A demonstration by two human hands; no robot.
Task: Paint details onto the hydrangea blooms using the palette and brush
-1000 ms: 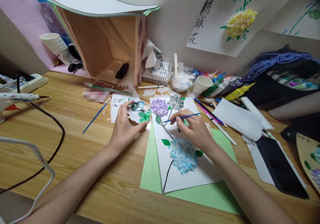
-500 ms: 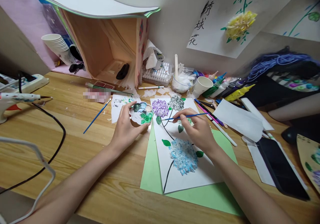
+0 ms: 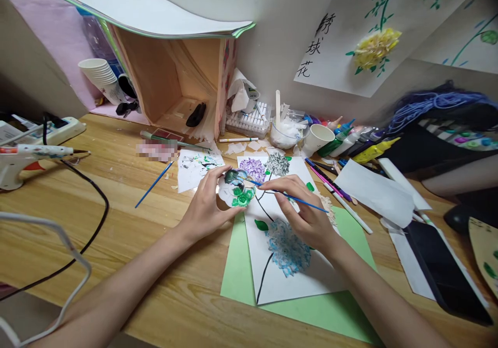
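Observation:
My left hand (image 3: 206,200) grips a small round paint palette (image 3: 229,195) by its edge, with green and dark paint in its wells. In my right hand (image 3: 301,205) is a thin blue paintbrush (image 3: 301,201), its tip over the palette's dark wells; I cannot tell whether it touches the paint. Beneath my right hand lies a white sheet (image 3: 268,286) with black painted stems, green leaves and raised flowers: a purple one (image 3: 252,169), a grey one (image 3: 278,164) and a blue one (image 3: 290,249). My right hand hides part of the sheet. Green paper (image 3: 235,280) sits under it.
A second blue brush (image 3: 153,184) and a paint-stained paper (image 3: 190,171) lie to the left, with a glue gun (image 3: 35,156) beyond. A paper cup (image 3: 317,139), a bowl of white scraps (image 3: 287,134) and paint bottles (image 3: 350,138) stand behind. A black phone-like slab (image 3: 447,273) lies right.
My right hand has brought the brush tip from above the sheet leftward to the palette. My left hand has moved the palette slightly right and down. The whole view has shifted a little.

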